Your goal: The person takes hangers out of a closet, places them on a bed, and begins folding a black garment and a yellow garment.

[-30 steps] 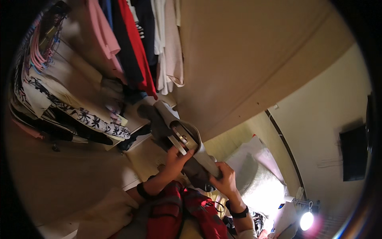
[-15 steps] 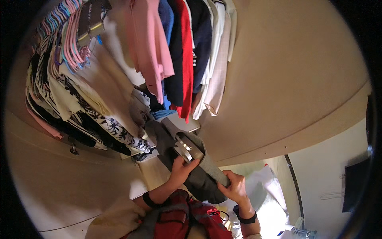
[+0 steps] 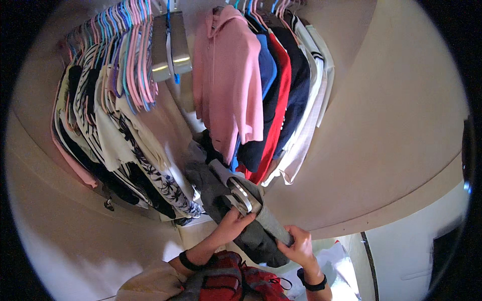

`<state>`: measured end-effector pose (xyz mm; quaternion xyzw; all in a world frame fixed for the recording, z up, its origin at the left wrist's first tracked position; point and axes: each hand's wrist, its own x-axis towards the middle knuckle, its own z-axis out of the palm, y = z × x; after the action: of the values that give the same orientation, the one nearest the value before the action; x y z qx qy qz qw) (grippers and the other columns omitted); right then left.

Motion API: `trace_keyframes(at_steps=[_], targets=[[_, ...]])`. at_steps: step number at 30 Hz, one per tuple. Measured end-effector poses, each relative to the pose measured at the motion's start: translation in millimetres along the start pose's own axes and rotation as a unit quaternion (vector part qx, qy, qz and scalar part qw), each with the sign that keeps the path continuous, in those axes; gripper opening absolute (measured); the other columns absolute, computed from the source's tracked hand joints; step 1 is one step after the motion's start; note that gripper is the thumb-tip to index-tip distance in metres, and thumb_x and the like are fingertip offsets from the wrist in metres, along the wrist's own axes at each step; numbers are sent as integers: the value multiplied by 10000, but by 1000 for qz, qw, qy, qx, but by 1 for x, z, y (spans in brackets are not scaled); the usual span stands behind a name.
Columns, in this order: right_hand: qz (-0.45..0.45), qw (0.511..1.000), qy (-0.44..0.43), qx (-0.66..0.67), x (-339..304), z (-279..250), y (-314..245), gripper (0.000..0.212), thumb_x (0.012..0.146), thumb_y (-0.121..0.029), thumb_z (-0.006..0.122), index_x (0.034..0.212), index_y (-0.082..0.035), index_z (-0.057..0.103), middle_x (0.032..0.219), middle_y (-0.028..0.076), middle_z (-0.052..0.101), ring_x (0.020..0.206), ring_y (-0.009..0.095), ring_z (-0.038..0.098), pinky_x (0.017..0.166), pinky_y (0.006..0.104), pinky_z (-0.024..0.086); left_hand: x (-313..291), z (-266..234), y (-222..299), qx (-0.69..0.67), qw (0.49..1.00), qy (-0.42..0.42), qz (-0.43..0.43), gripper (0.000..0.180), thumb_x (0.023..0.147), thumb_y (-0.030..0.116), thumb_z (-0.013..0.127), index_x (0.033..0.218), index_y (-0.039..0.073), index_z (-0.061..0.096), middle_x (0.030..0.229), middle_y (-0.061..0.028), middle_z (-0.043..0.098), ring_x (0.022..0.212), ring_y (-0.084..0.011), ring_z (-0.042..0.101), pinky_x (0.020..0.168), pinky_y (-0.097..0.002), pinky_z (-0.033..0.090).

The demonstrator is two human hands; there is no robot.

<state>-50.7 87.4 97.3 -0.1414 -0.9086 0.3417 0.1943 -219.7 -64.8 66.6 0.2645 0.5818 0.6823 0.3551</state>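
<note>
A dark grey cloth garment (image 3: 213,193) with a lighter grey folded panel (image 3: 272,223) hangs across both hands, close to my body. My left hand (image 3: 233,226) is closed around the lower end of a curved, shiny silver-and-white object (image 3: 242,195), lying against the cloth; its exact kind cannot be made out. The fingertips are partly hidden behind it. Farther right, my right hand (image 3: 298,244) pinches the lower end of the light grey panel, thumb on the near side. Both wrists wear black bands.
Ahead hang a pink hooded sweatshirt (image 3: 231,75), a red garment (image 3: 277,105) and several white ones. Many clothes on pastel hangers (image 3: 133,65) crowd the left, including a palm-print garment (image 3: 155,168). A beige curved wall (image 3: 381,150) borders the right; white fabric (image 3: 339,266) lies lower right.
My view has tilted upward, so the hangers and hanging clothes show lower and more fully. Both hands keep the same holds on the garment and the silver-and-white object.
</note>
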Motion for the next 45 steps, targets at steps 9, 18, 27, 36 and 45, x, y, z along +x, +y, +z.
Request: trace_keyframes(at_steps=[9,18,27,36,45], targets=[[61,998,-8,27,28,0,-21,333,632,-151,743,900,-7,608,718,129,628,596,197,609,563,309,480,20,-45,-3,4,993,-46,-112,239,931,188,476,1120,50,526,941,-14,578,839,-134,549,762,-294,449],[122,961,-75,238,49,19,-27,244,659,-69,772,776,-19,564,699,-34,512,638,41,455,564,211,367,22,-72,18,-4,986,-59,-153,206,936,185,442,1074,48,509,881,-12,541,783,-113,538,712,-279,448],[77,922,-125,359,62,28,-30,263,753,-85,725,970,-31,587,845,11,602,782,61,523,694,229,426,11,-87,26,-96,986,-12,-137,333,867,240,453,1117,38,538,1028,-70,580,921,-185,553,833,-332,430],[48,893,-178,411,103,-4,-59,290,737,-4,699,996,0,568,911,5,602,855,71,530,781,226,419,-8,-81,30,-130,986,66,-76,360,888,170,433,1208,11,475,1070,-74,561,975,-192,531,891,-323,407],[36,890,-200,409,139,-25,-61,291,749,12,680,1001,-23,539,894,5,600,814,77,544,741,224,434,-28,-71,47,-31,978,158,-130,381,863,119,426,1230,26,470,1061,-48,552,969,-162,512,854,-280,398]])
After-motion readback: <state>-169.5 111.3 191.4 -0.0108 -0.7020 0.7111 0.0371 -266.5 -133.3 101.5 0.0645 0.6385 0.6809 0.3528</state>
